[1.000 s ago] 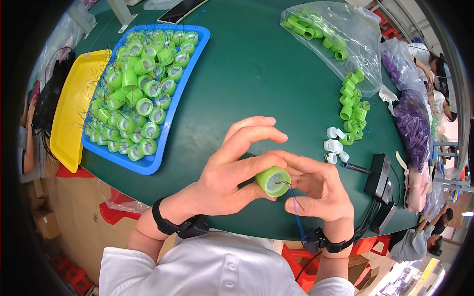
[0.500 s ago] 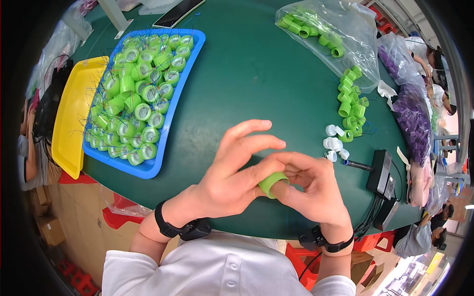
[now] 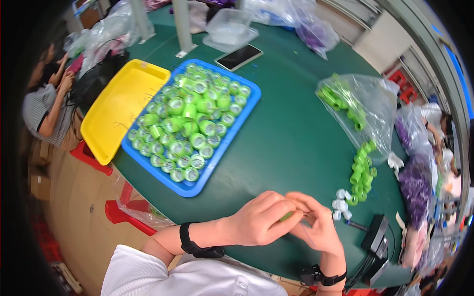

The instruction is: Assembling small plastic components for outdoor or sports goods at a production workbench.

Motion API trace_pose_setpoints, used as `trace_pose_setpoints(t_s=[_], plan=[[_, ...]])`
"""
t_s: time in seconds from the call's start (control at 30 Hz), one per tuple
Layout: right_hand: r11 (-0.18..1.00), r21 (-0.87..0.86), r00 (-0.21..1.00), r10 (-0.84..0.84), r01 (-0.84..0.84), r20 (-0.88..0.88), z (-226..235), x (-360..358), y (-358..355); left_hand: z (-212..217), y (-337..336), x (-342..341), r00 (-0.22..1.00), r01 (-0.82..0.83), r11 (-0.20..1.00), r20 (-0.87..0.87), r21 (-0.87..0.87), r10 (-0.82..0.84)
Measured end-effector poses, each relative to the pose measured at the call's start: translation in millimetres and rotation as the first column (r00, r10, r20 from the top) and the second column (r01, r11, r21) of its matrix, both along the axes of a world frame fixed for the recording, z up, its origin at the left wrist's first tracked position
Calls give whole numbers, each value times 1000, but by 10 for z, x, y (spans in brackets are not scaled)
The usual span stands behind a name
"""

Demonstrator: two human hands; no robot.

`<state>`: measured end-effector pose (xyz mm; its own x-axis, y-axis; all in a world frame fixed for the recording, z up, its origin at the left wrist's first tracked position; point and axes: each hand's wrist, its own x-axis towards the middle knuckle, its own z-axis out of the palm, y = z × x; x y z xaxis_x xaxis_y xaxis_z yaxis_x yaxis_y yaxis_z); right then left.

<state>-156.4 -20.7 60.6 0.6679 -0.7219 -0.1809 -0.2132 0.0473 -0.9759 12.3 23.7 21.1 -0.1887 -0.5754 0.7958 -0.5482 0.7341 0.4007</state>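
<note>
Both hands meet at the near edge of a green table (image 3: pixel 291 138). My left hand (image 3: pixel 259 219) is curled over a small green roller (image 3: pixel 286 216), of which only a sliver shows between the fingers. My right hand (image 3: pixel 321 224) pinches the same piece from the right side. A blue tray (image 3: pixel 190 186) heaped with several green rollers (image 3: pixel 190 123) lies to the upper left of my hands. Loose green rollers (image 3: pixel 363 165) and a few white caps (image 3: pixel 339 202) sit just right of my hands.
A yellow tray (image 3: pixel 118 108) lies left of the blue one. A clear bag of green rollers (image 3: pixel 353 103), purple pieces (image 3: pixel 417 187), a phone (image 3: pixel 239 57), a clear plastic box (image 3: pixel 229 29) and a black device (image 3: pixel 374 234) are on the table. Other people sit at far left and far right.
The view has swung so the trays sit nearer the middle. My hands closed tighter around the green roller, which was plainly visible before and now is mostly hidden.
</note>
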Motion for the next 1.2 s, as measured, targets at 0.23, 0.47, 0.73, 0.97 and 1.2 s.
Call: trace_pose_setpoints(t_s=[0.23, 0.47, 0.73, 0.97, 1.2], plan=[[999, -29, 996, -12, 15, 87, 86, -333, -106, 205, -195, 939, 778, -619, 786, 148, 14, 610], [936, -330, 973, -176, 119, -149, 196, -554, -285, 59, -485, 1883, 396, -890, 455, 424, -43, 815], [596, -793, 654, -651, 128, -384, -78, -1303, -1432, 364, -401, 1149, 423, -830, 518, 371, -209, 827], [552, -691, 170, -710, -467, -683, -600, -1108, -1906, 449, -213, 507, 785, -581, 814, 280, 21, 553], [476, -792, 223, -784, -384, -579, -622, -1025, -2027, 294, -206, 293, 946, -282, 924, 234, 258, 224]])
